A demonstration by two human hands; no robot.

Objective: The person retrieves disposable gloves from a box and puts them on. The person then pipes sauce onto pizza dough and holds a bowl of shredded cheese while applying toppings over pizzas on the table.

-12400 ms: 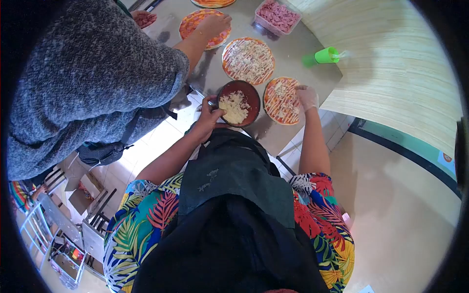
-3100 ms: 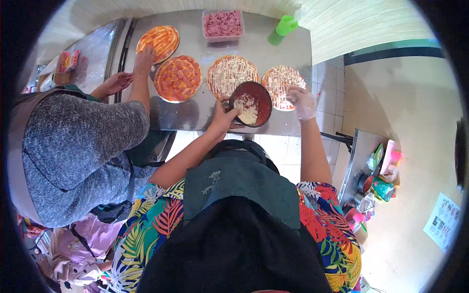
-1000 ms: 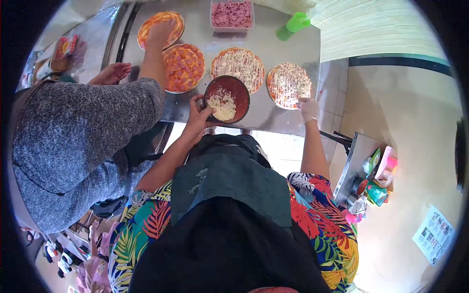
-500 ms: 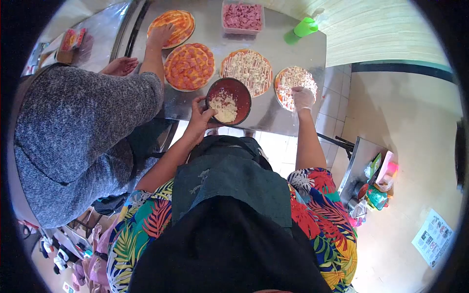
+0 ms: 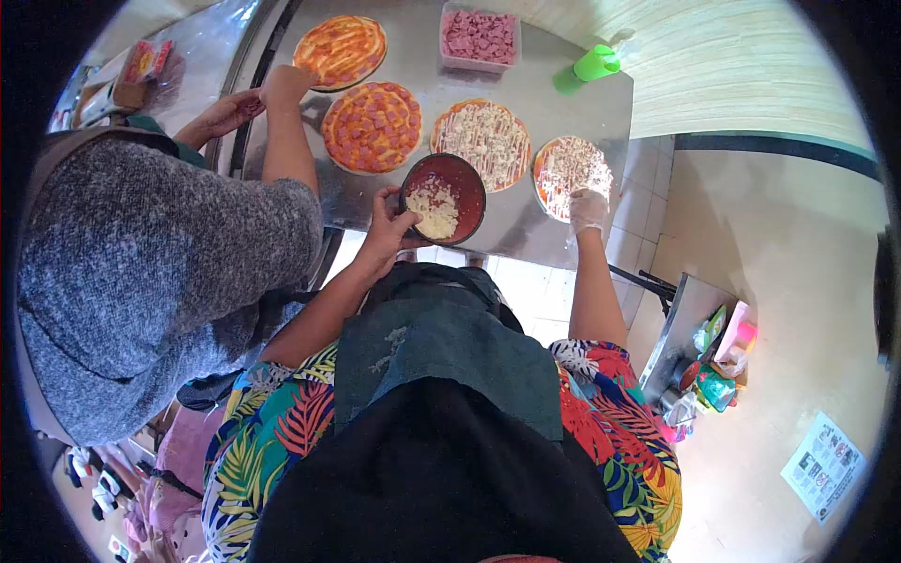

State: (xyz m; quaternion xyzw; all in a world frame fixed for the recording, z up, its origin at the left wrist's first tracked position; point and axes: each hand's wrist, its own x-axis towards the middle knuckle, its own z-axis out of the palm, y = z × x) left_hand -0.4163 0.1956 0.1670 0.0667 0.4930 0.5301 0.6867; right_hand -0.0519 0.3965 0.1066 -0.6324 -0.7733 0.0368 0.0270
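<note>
My left hand (image 5: 388, 225) grips the near-left rim of a dark-edged bowl (image 5: 468, 185) with a reddish inside. Grated cheese (image 5: 434, 208) lies in it. My right hand (image 5: 588, 210), in a clear glove, is over the near edge of the rightmost pizza (image 5: 569, 169); its fingers are bent together, and whatever they hold is hidden. That pizza carries pale shreds and thin white and red streaks. Left of it lies a second cheese-covered pizza (image 5: 483, 136), its lower part behind the bowl.
A co-worker's hand (image 5: 286, 86) is by a sauced pizza base (image 5: 341, 52). Below it lies a pizza with pink meat cubes (image 5: 372, 128). A plastic tub of chopped pink meat (image 5: 480, 38) and a green cup (image 5: 597, 63) stand on the metal table (image 5: 535, 89).
My right hand has moved from the middle of the rightmost pizza to its near edge. The co-worker's hand has drawn back off the sauced base. My left hand still holds the bowl.
</note>
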